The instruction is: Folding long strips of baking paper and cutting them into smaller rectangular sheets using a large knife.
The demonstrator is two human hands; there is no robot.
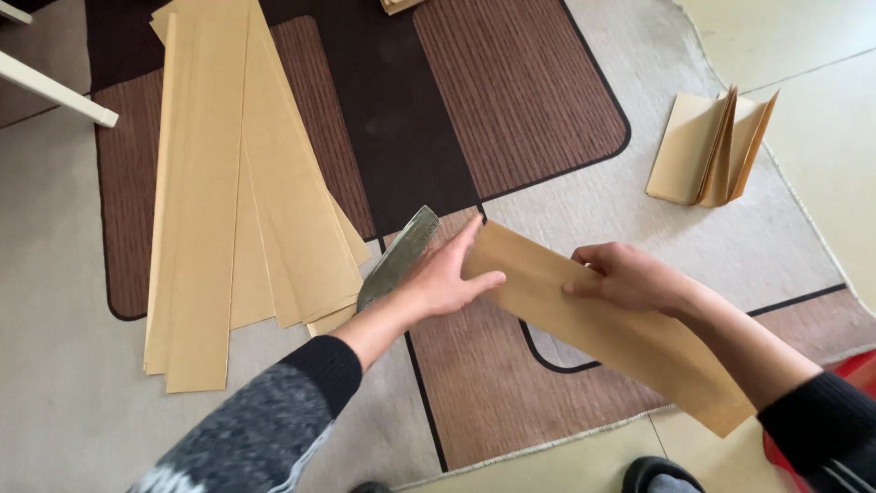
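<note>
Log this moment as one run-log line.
left hand: flat on brown paper strip | right hand: pressing strip | metal blade: under left hand | strip pile: left, on rug
</note>
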